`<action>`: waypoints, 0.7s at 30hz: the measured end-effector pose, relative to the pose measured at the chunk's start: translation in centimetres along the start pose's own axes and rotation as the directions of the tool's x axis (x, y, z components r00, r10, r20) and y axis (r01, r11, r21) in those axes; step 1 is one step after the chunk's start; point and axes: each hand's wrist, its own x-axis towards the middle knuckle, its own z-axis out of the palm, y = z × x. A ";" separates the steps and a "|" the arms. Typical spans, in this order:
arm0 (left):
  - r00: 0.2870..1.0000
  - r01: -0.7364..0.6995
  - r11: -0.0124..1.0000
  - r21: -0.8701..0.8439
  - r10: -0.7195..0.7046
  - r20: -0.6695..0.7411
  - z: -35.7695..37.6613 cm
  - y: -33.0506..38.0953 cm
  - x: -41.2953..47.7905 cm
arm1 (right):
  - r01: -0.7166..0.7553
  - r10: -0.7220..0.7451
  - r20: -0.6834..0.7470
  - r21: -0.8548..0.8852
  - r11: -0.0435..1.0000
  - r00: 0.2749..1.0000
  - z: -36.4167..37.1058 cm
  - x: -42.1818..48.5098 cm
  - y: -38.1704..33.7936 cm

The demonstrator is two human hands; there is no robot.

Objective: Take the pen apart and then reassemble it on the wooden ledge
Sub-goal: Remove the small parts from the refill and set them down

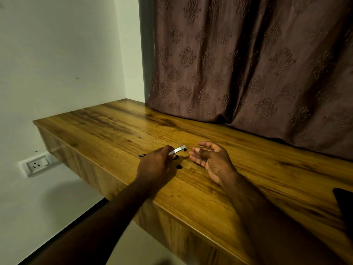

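My left hand (156, 163) grips a silver pen barrel (178, 150) low over the wooden ledge (118, 123), the barrel pointing up and to the right. A thin dark refill (142, 155) sticks out from behind the left hand, lying on the wood. Small black pen parts lie close by: one (179, 166) just right of the left hand, another (175, 157) under the barrel, and a tiny piece (185, 149) at the barrel's tip. My right hand (207, 159) rests on the ledge to the right, palm up, fingers apart, holding nothing.
A brown patterned curtain (248, 64) hangs down onto the back of the ledge. A white wall with a socket (36, 165) is on the left, below the ledge. A dark object (343, 203) pokes in at the right edge.
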 end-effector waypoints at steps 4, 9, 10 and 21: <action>1.000 0.011 1.000 0.003 -0.011 -0.003 0.1 -0.1 0.0 | 0.028 -0.030 -0.032 -0.063 0.998 0.999 -0.4 0.3 0.0; 1.000 0.020 1.000 0.020 -0.021 0.007 0.1 -0.1 0.0 | 0.029 -0.031 -0.072 -0.032 0.999 0.997 -0.7 0.4 0.0; 1.000 0.020 1.000 0.017 -0.020 0.010 0.1 -0.1 0.0 | 0.026 -0.029 -0.075 -0.028 0.999 0.997 -0.7 0.5 0.0; 0.999 0.034 0.999 0.011 -0.034 0.012 0.4 -0.4 0.1 | 0.108 -0.175 -0.133 -0.405 0.908 0.976 -1.5 0.7 0.0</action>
